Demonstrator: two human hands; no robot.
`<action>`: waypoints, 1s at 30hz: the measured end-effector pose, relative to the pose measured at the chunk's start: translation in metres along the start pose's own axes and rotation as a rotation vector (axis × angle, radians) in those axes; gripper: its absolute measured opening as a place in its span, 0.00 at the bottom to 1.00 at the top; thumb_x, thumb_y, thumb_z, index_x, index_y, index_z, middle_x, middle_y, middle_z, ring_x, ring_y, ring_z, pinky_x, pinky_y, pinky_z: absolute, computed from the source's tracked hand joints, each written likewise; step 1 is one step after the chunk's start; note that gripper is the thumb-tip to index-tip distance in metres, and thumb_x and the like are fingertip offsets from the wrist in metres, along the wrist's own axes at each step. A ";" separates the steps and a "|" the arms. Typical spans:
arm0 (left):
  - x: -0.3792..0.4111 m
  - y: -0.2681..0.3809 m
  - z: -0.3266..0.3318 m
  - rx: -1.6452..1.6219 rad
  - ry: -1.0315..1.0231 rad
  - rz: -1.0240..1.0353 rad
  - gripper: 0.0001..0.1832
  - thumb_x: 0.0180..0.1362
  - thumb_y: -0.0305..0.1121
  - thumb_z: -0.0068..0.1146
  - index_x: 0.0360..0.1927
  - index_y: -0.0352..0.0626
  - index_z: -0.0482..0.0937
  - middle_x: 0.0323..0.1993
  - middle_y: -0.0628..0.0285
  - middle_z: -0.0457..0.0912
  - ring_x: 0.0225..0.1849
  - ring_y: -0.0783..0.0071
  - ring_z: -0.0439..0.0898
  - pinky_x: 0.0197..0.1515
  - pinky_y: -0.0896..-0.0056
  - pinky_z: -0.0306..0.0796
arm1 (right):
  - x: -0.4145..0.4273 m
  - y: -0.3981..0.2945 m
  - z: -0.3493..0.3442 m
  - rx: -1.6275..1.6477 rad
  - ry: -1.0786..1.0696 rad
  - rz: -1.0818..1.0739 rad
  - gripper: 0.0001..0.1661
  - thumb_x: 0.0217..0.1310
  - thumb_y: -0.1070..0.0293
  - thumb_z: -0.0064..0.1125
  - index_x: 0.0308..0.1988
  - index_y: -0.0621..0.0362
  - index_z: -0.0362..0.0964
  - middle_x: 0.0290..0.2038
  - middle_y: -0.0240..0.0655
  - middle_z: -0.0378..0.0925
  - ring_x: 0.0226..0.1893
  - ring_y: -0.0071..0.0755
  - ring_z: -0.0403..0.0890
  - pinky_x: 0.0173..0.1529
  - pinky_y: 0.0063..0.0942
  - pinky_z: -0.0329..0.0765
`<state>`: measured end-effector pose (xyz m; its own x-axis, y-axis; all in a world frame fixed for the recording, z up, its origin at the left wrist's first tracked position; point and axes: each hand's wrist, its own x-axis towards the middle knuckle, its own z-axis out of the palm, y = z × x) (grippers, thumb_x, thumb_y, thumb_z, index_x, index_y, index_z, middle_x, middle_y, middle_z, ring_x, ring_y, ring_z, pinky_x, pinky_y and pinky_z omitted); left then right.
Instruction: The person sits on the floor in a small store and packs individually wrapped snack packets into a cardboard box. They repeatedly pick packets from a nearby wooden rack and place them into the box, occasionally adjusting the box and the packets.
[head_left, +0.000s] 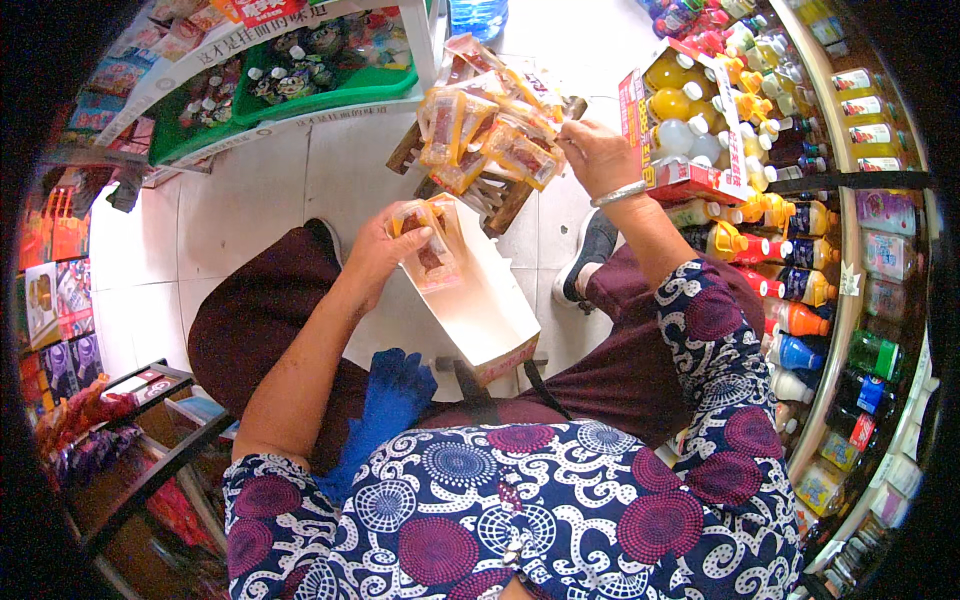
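Between my knees a white open cardboard box (484, 307) is tilted, its inside facing me. My left hand (379, 251) is at its far left end, with the thumb pressed on clear-and-orange snack packets (433, 255) that lie inside that end. My left fingers are mostly hidden behind the packets and box wall. Beyond the box, a heap of similar snack packets (457, 124) lies on a low wooden stool (504, 204). My right hand (600, 154), with a bangle at the wrist, pinches the edge of a packet at the heap's right side.
On the right stands a red and white carton (637, 127) of drink bottles, beside rows of bottles (799, 259) and a shelf. Green baskets (330, 94) sit on a rack at upper left. A blue glove (390, 397) lies by my left thigh. Black-framed shelving (161, 480) stands at lower left.
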<state>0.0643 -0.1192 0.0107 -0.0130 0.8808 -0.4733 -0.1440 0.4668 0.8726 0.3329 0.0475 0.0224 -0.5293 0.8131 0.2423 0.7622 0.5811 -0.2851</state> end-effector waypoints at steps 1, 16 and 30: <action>-0.001 0.005 0.004 0.007 0.011 -0.003 0.17 0.55 0.31 0.60 0.48 0.40 0.74 0.40 0.64 0.78 0.42 0.76 0.76 0.50 0.71 0.69 | 0.002 -0.005 -0.007 -0.003 0.062 -0.014 0.08 0.54 0.66 0.59 0.37 0.53 0.75 0.33 0.41 0.79 0.34 0.48 0.80 0.36 0.37 0.76; 0.014 -0.003 -0.005 0.090 0.098 0.095 0.17 0.57 0.34 0.60 0.49 0.41 0.75 0.41 0.66 0.80 0.41 0.77 0.77 0.48 0.73 0.71 | -0.007 -0.096 -0.073 1.352 -0.771 0.225 0.14 0.62 0.66 0.55 0.43 0.64 0.72 0.32 0.35 0.78 0.28 0.24 0.81 0.33 0.20 0.82; 0.003 0.003 0.029 -0.082 0.035 -0.089 0.15 0.61 0.36 0.56 0.50 0.43 0.74 0.41 0.68 0.79 0.39 0.81 0.76 0.41 0.75 0.72 | -0.030 -0.105 0.006 0.824 -0.449 0.074 0.12 0.51 0.75 0.59 0.39 0.63 0.71 0.30 0.43 0.80 0.32 0.38 0.83 0.37 0.31 0.79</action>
<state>0.0926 -0.1128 0.0159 -0.0309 0.8324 -0.5533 -0.2270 0.5332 0.8149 0.2659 -0.0377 0.0398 -0.7150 0.6861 -0.1344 0.3868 0.2280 -0.8935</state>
